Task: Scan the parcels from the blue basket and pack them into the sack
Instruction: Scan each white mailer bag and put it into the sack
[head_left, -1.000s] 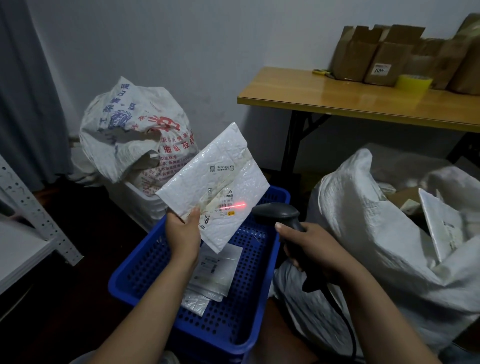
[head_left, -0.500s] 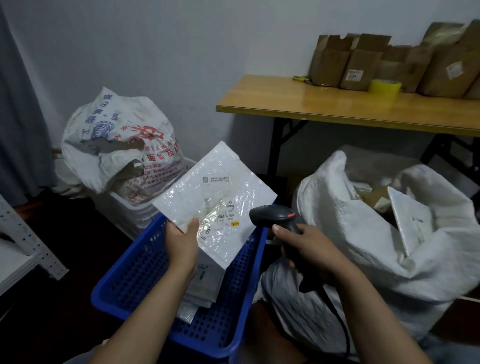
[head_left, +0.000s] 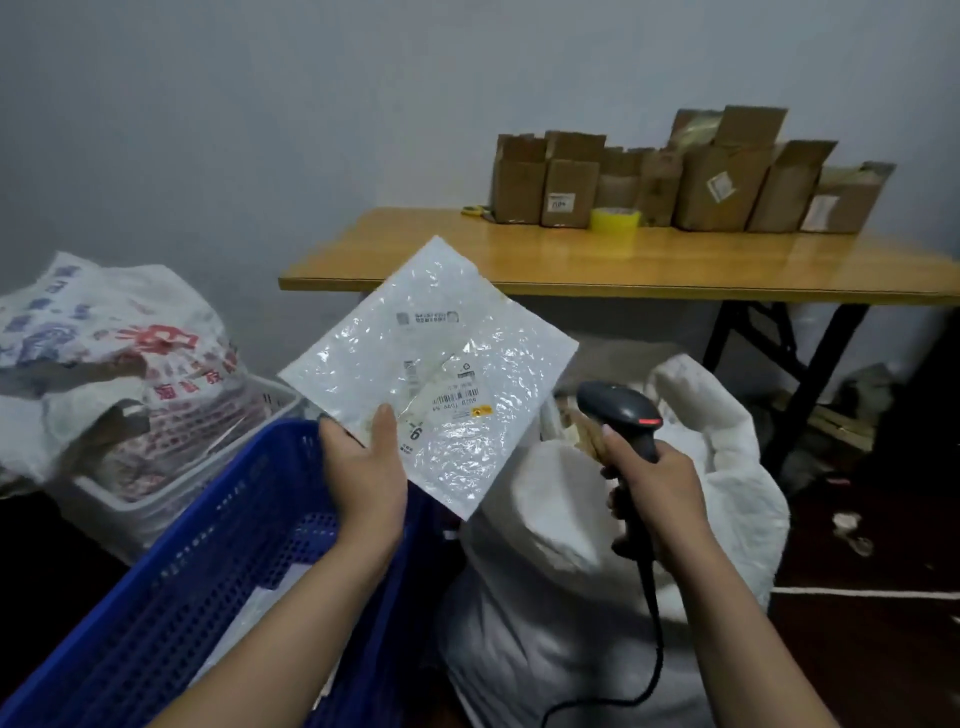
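Bold "6" on the white parcel (head_left: 431, 364); other print too blurred.

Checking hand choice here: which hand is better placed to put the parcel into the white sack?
Left. The left hand pinches the parcel right beside the sack; the right hand is occupied gripping the scanner.

Plain grey-white wall (head_left: 260, 130) fills upper half; light dim, even. Wooden counter (head_left: 519, 260) w/ black folding legs (head_left: 737, 332) at centre-right, against wall. Row of brown cardboard boxes (head_left: 717, 182) along its back edge, upper right; yellow tape roll (head_left: 615, 221) just in front. Dark floor (head_left: 883, 649) lower right, some litter.
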